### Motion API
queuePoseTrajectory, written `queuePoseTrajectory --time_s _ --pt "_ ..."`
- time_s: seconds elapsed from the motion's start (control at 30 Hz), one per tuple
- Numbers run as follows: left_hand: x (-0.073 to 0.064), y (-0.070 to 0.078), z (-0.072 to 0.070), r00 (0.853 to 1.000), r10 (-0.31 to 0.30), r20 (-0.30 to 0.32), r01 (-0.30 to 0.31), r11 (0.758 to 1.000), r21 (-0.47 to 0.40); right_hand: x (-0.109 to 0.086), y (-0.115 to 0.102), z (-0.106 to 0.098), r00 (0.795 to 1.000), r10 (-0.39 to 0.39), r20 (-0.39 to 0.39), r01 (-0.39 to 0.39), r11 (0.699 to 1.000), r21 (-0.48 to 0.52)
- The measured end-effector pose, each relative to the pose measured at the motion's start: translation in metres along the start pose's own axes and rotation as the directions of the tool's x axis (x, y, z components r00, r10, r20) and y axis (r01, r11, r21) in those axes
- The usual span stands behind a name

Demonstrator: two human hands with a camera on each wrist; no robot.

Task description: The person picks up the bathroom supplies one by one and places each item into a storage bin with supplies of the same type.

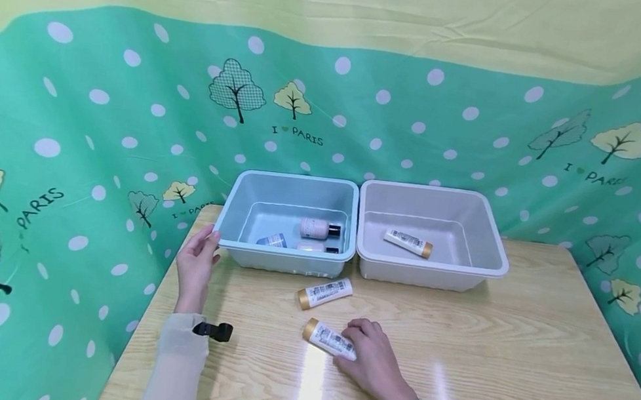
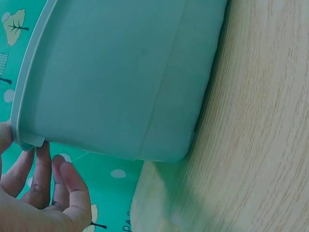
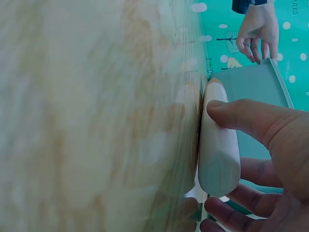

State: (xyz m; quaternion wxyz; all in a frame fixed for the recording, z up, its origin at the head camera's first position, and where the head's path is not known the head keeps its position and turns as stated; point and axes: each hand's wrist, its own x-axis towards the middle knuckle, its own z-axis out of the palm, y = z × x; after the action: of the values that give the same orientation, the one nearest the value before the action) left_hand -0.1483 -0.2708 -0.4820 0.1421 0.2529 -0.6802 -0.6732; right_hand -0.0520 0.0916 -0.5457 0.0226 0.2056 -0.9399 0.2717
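Observation:
At the near left corner of the light blue plastic bin (image 1: 278,258), my left hand (image 1: 196,265) pinches the rim. In the left wrist view its fingers (image 2: 43,174) curl up under the rim's corner. My right hand (image 1: 374,361) holds a white squeeze tube (image 1: 334,341) with a gold cap by its flat end, low at the tabletop. The right wrist view shows the thumb (image 3: 236,113) on one side of that tube and the fingers around the other. A second white tube (image 1: 329,293) with a gold cap lies just beyond it, before the bins.
Inside the blue bin lie a pink bottle (image 1: 314,228) with a black cap, another similar bottle (image 1: 310,246) and a blue package (image 1: 272,240). A grey bin (image 1: 425,274) stands right beside it, with one gold-capped tube (image 1: 407,243) inside. A green printed curtain (image 1: 412,125) surrounds the wooden table (image 1: 546,358).

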Motion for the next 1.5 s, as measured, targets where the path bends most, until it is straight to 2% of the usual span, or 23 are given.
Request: queuePoseTrajectory --time_s 0.23,0.47,0.6,1.0,1.27,1.5 --pt "0.0 -0.001 0.001 1.0 0.008 0.0 -0.008 1.0 -0.008 -0.001 0.004 0.001 0.999 0.0 -0.036 0.003 0.998 0.069" --pt "-0.002 0.001 0.002 1.0 0.029 0.01 -0.029 0.999 -0.016 0.0 0.008 0.0 0.994 0.092 -0.057 -0.077 0.973 0.219" --pt "-0.002 0.001 0.001 0.999 0.035 0.012 -0.035 0.999 -0.018 0.002 0.008 -0.003 0.989 0.12 -0.089 -0.092 0.958 0.27" --pt "-0.002 0.0 0.002 0.999 0.036 0.011 -0.036 0.999 -0.019 0.002 0.009 -0.013 0.978 0.112 -0.174 -0.047 0.939 0.341" --pt "-0.003 -0.001 0.001 0.999 0.034 0.006 -0.034 0.999 -0.026 0.009 0.01 -0.04 0.964 0.114 -0.24 -0.013 0.922 0.387" --pt "-0.002 -0.002 0.0 0.999 0.032 0.006 -0.032 0.999 -0.034 0.022 0.015 -0.076 0.929 0.027 -0.369 0.112 0.929 0.351"
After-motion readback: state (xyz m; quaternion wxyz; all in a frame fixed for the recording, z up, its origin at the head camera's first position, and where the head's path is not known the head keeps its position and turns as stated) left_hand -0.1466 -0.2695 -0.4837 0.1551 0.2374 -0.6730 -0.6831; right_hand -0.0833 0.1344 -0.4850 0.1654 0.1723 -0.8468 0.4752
